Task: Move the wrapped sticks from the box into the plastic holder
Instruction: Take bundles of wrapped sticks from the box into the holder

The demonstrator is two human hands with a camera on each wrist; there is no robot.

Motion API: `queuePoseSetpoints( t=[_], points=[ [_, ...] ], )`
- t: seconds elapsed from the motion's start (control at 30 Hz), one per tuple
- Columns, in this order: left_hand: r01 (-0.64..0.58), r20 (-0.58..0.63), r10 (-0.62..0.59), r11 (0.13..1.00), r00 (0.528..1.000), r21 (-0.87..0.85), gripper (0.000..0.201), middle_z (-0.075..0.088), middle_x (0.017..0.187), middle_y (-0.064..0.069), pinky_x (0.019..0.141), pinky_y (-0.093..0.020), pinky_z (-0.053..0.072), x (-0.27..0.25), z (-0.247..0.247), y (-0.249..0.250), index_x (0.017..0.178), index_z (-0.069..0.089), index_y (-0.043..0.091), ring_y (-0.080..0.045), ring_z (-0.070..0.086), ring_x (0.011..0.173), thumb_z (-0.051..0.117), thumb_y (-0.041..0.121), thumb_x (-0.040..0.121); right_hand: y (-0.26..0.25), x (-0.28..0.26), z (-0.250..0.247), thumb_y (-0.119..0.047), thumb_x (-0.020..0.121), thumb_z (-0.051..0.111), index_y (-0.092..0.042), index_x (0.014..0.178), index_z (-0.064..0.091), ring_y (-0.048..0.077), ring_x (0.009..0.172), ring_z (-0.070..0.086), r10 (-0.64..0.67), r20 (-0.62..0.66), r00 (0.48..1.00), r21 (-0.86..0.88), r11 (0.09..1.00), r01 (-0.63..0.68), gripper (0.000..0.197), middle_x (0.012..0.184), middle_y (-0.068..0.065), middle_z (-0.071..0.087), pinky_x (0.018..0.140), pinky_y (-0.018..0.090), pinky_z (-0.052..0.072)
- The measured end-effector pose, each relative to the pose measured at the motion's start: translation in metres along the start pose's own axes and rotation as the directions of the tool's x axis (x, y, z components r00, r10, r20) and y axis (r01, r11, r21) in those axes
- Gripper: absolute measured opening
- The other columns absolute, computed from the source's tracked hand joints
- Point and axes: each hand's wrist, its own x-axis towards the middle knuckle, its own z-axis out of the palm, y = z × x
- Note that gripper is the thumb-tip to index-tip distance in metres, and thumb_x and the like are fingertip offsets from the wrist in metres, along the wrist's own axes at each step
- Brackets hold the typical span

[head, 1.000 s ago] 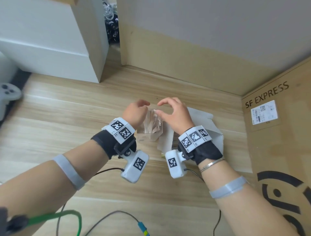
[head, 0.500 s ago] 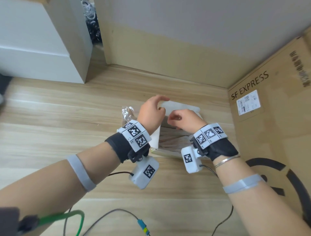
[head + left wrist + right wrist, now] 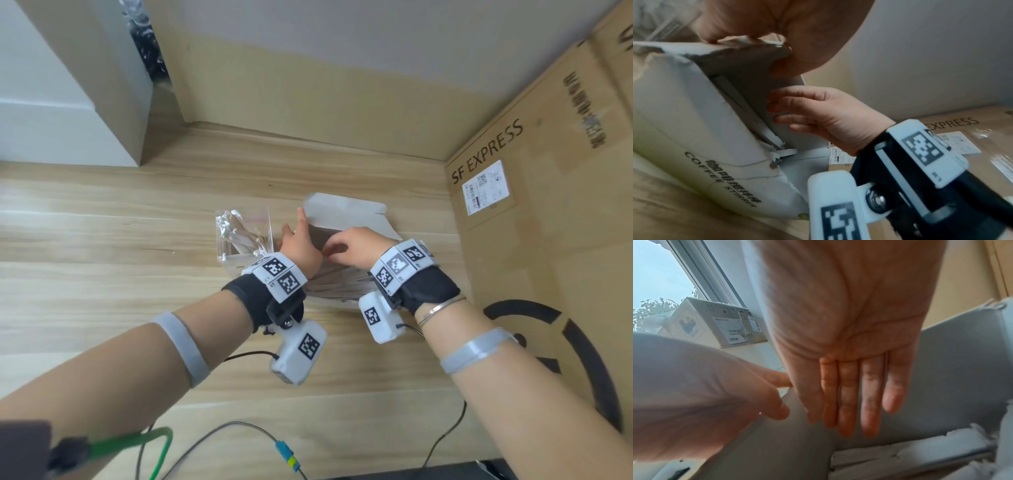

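Inside, wrapped sticks [image 3: 337,286] lie flat, lengthwise left-to-right across the box [image 3: 346,212].

White box [image 3: 346,212], lid up, holds wrapped sticks [image 3: 337,286]; clear plastic holder [image 3: 244,240] just beside, sticks inside.

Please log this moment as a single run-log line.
left hand: holding coffee stirrer box edge | right hand: fingers in box | plastic holder: partly filled
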Motion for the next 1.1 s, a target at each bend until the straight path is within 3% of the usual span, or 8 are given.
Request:
queuePoseSetpoints(
  t=[0.17,0.27,0.37,0.57,0.7,0.8,0.97,1.1],
  points=[
    [0.094,-0.034,-0.098,0.988,0.995,-0.122,0.075,0.045,0.139,-0.019,0.099,-0.04,0.042,0.006,-0.002,0.001,0.148,-0.005,0.027,-0.035,0.053,0.12,0.035,-0.002,0.091,0.0,0.0,0.005,-0.023,0.09,0.055,-0.018,0.126,0.059,0.019,0.12,0.054,-0.009,0.029,1.0,-0.08,0.997,0.012,0.036,0.13,0.0,0.06,0.102,0.028,0.039],
    [0.045,-0.054,-0.062,0.964,0.997,-0.262,0.071,0.044,0.143,-0.013,0.101,-0.039,0.045,0.007,-0.004,-0.003,0.148,0.015,0.021,-0.032,0.051,0.122,0.033,-0.009,0.087,0.0,0.001,0.01,-0.026,0.09,0.055,-0.022,0.132,0.052,0.021,0.128,0.047,0.0,0.047,0.999,-0.126,0.992,0.006,0.043,0.14,0.0,0.051,0.105,0.029,0.036],
    [-0.067,-0.107,0.032,0.935,0.994,-0.348,0.063,0.056,0.129,-0.015,0.097,-0.04,0.049,0.006,-0.001,-0.008,0.135,0.047,0.014,-0.033,0.056,0.115,0.033,-0.013,0.08,-0.002,0.001,0.018,-0.022,0.088,0.055,-0.022,0.134,0.049,0.022,0.126,0.048,0.01,0.047,0.999,-0.156,0.988,-0.002,0.046,0.139,0.003,0.052,0.1,0.027,0.037],
    [-0.214,-0.248,0.129,0.911,0.96,-0.354,0.046,0.048,0.125,-0.018,0.103,-0.042,0.042,0.003,0.004,-0.007,0.116,0.062,0.007,-0.033,0.05,0.114,0.037,-0.011,0.081,-0.005,-0.005,0.034,-0.022,0.085,0.06,-0.016,0.133,0.051,0.025,0.119,0.055,0.046,0.105,0.993,-0.22,0.975,-0.021,0.05,0.131,0.007,0.058,0.098,0.034,0.046],
    [-0.262,-0.273,0.17,0.9,0.947,-0.349,0.046,0.047,0.127,-0.015,0.107,-0.035,0.036,-0.003,0.006,-0.008,0.117,0.061,0.006,-0.028,0.046,0.12,0.037,-0.012,0.081,-0.006,-0.004,0.039,-0.025,0.081,0.062,-0.017,0.122,0.059,0.025,0.108,0.061,0.052,0.078,0.996,-0.288,0.957,-0.028,0.043,0.12,0.007,0.065,0.093,0.036,0.05],
    [-0.295,-0.286,0.196,0.884,0.938,-0.363,0.046,0.047,0.126,-0.014,0.106,-0.033,0.037,-0.007,0.008,-0.008,0.115,0.061,0.005,-0.025,0.046,0.119,0.036,-0.014,0.08,-0.008,-0.004,0.042,-0.032,0.08,0.063,-0.016,0.116,0.062,0.025,0.1,0.063,0.078,0.054,0.995,-0.342,0.938,-0.055,0.039,0.11,0.007,0.068,0.083,0.03,0.051],
    [-0.315,-0.268,0.227,0.879,0.936,-0.358,0.049,0.048,0.124,-0.014,0.105,-0.033,0.039,-0.012,0.008,-0.008,0.112,0.061,0.003,-0.025,0.048,0.117,0.034,-0.017,0.076,-0.007,-0.003,0.046,-0.034,0.076,0.067,-0.017,0.114,0.062,0.025,0.097,0.064,0.088,0.048,0.995,-0.349,0.935,-0.066,0.042,0.107,0.007,0.068,0.082,0.032,0.052],
    [-0.308,-0.25,0.23,0.887,0.941,-0.343,0.051,0.047,0.126,-0.014,0.105,-0.03,0.037,-0.012,0.006,-0.01,0.115,0.06,0.003,-0.025,0.046,0.118,0.034,-0.017,0.077,-0.007,-0.004,0.045,-0.028,0.08,0.064,-0.013,0.109,0.064,0.026,0.095,0.064,0.095,-0.003,0.995,-0.358,0.93,-0.09,0.032,0.104,0.009,0.069,0.073,0.028,0.046]
  ],
)
